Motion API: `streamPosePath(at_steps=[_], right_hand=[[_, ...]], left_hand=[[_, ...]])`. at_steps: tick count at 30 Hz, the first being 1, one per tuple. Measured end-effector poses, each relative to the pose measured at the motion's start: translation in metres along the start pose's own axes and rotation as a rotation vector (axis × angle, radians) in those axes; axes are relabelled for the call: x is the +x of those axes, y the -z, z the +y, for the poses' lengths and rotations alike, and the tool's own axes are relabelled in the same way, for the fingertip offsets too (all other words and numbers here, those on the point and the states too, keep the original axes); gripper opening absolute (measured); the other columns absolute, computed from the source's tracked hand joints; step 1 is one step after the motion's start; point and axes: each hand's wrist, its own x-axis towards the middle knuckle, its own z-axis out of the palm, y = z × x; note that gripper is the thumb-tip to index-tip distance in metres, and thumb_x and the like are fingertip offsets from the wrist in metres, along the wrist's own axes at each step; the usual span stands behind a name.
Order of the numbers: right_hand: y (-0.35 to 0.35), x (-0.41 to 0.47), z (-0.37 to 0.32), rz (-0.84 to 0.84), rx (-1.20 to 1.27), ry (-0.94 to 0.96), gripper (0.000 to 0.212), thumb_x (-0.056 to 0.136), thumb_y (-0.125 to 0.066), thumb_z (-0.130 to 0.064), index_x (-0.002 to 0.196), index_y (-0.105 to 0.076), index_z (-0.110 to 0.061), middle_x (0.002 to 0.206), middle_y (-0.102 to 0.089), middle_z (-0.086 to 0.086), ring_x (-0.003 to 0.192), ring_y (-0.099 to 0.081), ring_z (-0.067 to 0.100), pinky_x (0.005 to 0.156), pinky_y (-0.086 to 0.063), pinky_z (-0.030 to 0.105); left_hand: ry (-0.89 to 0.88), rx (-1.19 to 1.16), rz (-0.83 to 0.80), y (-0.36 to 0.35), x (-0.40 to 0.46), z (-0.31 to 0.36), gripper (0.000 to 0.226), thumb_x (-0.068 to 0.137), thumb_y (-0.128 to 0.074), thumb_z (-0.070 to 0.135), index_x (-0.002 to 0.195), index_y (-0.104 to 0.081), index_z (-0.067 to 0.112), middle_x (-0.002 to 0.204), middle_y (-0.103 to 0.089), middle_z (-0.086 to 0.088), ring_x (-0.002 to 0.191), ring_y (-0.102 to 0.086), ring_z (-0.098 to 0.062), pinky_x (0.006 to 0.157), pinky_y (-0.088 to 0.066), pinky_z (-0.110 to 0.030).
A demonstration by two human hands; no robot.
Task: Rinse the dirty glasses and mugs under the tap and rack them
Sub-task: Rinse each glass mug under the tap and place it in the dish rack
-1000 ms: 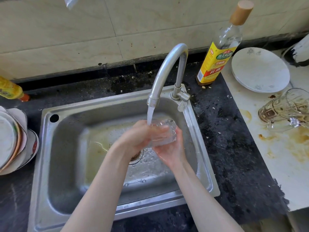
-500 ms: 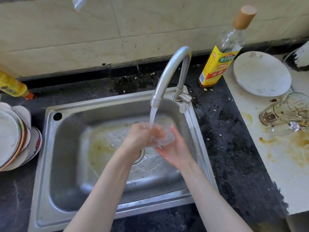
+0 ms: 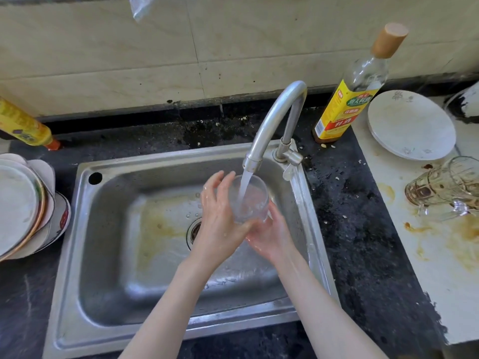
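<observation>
- Both hands hold a clear drinking glass (image 3: 249, 198) upright over the steel sink (image 3: 108, 255), mouth under the running tap (image 3: 274, 120); water streams straight in.
- The left hand (image 3: 220, 218) lies along the glass's left side, fingers (image 3: 216, 181) loosely spread rather than clenched.
- The right hand (image 3: 270, 237) cups it from below, fingers curled under the base.
- Well right of the hands, a dirty glass mug (image 3: 445, 187) lies tipped over on the stained worktop (image 3: 427, 255), just below a white plate (image 3: 410, 124).
- Far to their left, stacked plates (image 3: 23, 206).
</observation>
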Motion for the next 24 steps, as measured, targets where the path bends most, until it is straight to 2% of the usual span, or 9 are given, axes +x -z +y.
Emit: streamPosePath(at_steps=[2,3,6,8,10,14,17,20,24], right_hand=[[-0.001,-0.001,-0.002,0.007,-0.077,0.001,0.049,0.098,-0.035,-0.042,0.115,-0.06,-0.004,0.093,-0.071,0.015,0.08,-0.07,0.026,0.068,-0.055,0.032],[-0.002,-0.002,-0.002,0.0,-0.114,-0.003,0.05,0.098,-0.034,-0.043,0.117,-0.059,-0.004,0.095,-0.071,0.014,0.082,-0.069,0.025,0.07,-0.055,0.031],[-0.001,-0.003,-0.002,0.009,-0.203,-0.022,0.054,0.098,-0.034,-0.048,0.13,-0.054,-0.008,0.108,-0.067,0.01,0.091,-0.065,0.021,0.071,-0.051,0.03],[0.001,0.002,-0.004,0.044,-0.269,-0.033,0.054,0.096,-0.038,-0.05,0.133,-0.052,-0.013,0.12,-0.062,0.01,0.1,-0.062,0.022,0.069,-0.053,0.028],[0.001,0.007,-0.011,0.077,-0.337,-0.031,0.051,0.097,-0.039,-0.046,0.131,-0.053,-0.011,0.124,-0.06,0.011,0.105,-0.059,0.023,0.068,-0.052,0.029],[0.002,0.016,-0.044,0.237,-0.188,0.086,0.044,0.099,-0.039,-0.035,0.134,-0.042,-0.008,0.116,-0.058,0.009,0.097,-0.055,0.023,0.076,-0.046,0.034],[-0.002,0.015,-0.07,0.297,-0.104,0.16,0.033,0.099,-0.04,-0.026,0.125,-0.044,-0.007,0.13,-0.051,0.013,0.103,-0.054,0.027,0.069,-0.045,0.036],[-0.008,0.014,-0.077,0.327,-0.121,0.157,0.02,0.099,-0.039,-0.021,0.102,-0.05,-0.005,0.116,-0.056,0.011,0.11,-0.052,0.028,0.076,-0.045,0.036],[-0.015,0.011,-0.079,0.323,-0.154,0.143,0.019,0.097,-0.04,-0.016,0.091,-0.054,-0.005,0.098,-0.057,0.008,0.093,-0.057,0.022,0.07,-0.045,0.032]], left_hand=[[0.042,-0.147,-0.095,0.002,0.0,0.001,0.103,0.068,-0.081,0.022,0.147,-0.014,0.017,0.143,-0.028,0.006,0.133,-0.031,-0.012,0.11,-0.032,-0.033],[0.047,-0.192,-0.112,0.003,0.0,0.002,0.105,0.069,-0.081,0.023,0.147,-0.012,0.018,0.139,-0.033,0.016,0.129,-0.037,-0.01,0.108,-0.035,-0.03],[0.037,-0.219,-0.052,0.005,0.001,0.003,0.092,0.067,-0.082,0.022,0.14,-0.027,0.02,0.119,-0.036,0.041,0.116,-0.042,0.008,0.095,-0.035,-0.009],[0.039,-0.217,-0.02,0.005,0.003,0.003,0.085,0.064,-0.084,0.023,0.133,-0.034,0.023,0.119,-0.042,0.032,0.113,-0.044,0.007,0.089,-0.036,-0.006],[0.038,-0.209,-0.026,0.006,0.003,0.002,0.085,0.064,-0.084,0.026,0.133,-0.034,0.021,0.122,-0.044,0.021,0.114,-0.045,0.001,0.093,-0.037,-0.009],[0.02,-0.173,-0.035,0.008,0.001,0.003,0.082,0.064,-0.083,0.025,0.131,-0.037,0.018,0.119,-0.041,0.024,0.111,-0.042,0.004,0.088,-0.03,0.0],[0.037,-0.172,-0.026,0.009,-0.001,0.003,0.081,0.063,-0.084,0.025,0.129,-0.037,0.021,0.119,-0.043,0.021,0.111,-0.042,0.003,0.088,-0.03,0.0],[0.034,-0.169,-0.032,0.009,0.0,0.003,0.081,0.063,-0.084,0.026,0.129,-0.037,0.022,0.12,-0.045,0.02,0.11,-0.042,0.005,0.087,-0.028,0.001],[0.029,-0.153,-0.028,0.01,0.001,0.006,0.08,0.062,-0.083,0.028,0.127,-0.037,0.025,0.116,-0.041,0.029,0.106,-0.041,0.007,0.084,-0.029,0.002]])
